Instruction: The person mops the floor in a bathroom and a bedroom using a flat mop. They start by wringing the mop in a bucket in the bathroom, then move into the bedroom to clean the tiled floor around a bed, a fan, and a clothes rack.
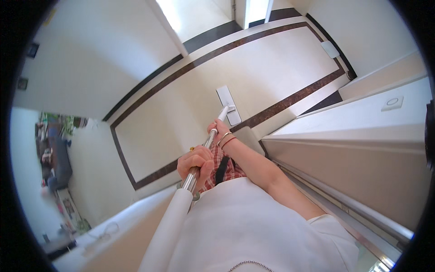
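A flat mop with a white rectangular head (224, 95) rests on the pale floor ahead of me. Its pole, part white and part shiny metal (191, 178), slants back toward my body. My right hand (220, 128), with bracelets at the wrist, is wrapped round the lower part of the pole, close above the head. Higher up, my left hand (195, 162), wearing a ring, grips the metal section. The thick white upper end of the pole (168, 224) runs out at the lower edge and hides much of my left forearm.
A dark brown border strip (290, 100) frames the pale floor (174, 111). White walls stand left and right, and a doorway opens at the top. A white panel with a round fitting (392, 103) is at right. Plants and dark furniture (59, 161) appear at far left.
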Demonstrator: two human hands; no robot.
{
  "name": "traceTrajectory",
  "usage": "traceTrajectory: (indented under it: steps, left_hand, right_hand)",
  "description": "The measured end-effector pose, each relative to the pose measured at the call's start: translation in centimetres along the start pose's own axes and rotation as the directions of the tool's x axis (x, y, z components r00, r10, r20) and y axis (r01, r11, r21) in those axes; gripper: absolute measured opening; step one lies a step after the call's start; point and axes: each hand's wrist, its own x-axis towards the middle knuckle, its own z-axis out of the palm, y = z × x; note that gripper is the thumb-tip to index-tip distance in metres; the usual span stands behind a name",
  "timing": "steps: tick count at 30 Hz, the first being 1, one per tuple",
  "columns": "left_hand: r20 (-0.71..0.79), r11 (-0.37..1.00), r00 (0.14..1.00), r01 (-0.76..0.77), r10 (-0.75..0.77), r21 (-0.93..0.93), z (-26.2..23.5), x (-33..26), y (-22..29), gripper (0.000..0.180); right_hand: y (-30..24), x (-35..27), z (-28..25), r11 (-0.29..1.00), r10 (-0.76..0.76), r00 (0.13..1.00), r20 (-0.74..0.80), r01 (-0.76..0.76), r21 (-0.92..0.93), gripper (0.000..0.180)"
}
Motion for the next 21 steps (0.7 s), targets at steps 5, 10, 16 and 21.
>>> traceTrajectory:
  steps: [5,10,16,21]
  left_hand:
    - [0.138,0.994,0.990,0.050,-0.036,-0.095,-1.8,9.6,-5.8,0.027]
    - [0.314,0.981,0.948,0.108,-0.053,-0.159,-2.0,19.1,-11.9,0.027]
    - [0.523,0.970,0.851,0.080,0.054,-0.230,2.4,26.8,-16.6,0.025]
    - [0.563,0.953,0.824,0.123,0.057,-0.276,7.6,33.6,-21.0,0.025]
  right_hand:
    - [-6.1,4.2,5.8,0.972,-0.199,0.980,0.027,0.200,-0.120,0.015]
    - [-13.3,6.7,12.1,0.944,-0.328,0.943,-0.054,0.330,0.025,0.015]
    - [-21.9,6.9,15.2,0.886,-0.436,0.900,-0.017,0.433,0.167,0.017]
    - [-31.0,8.0,18.1,0.846,-0.475,0.879,-0.037,0.468,0.256,0.016]
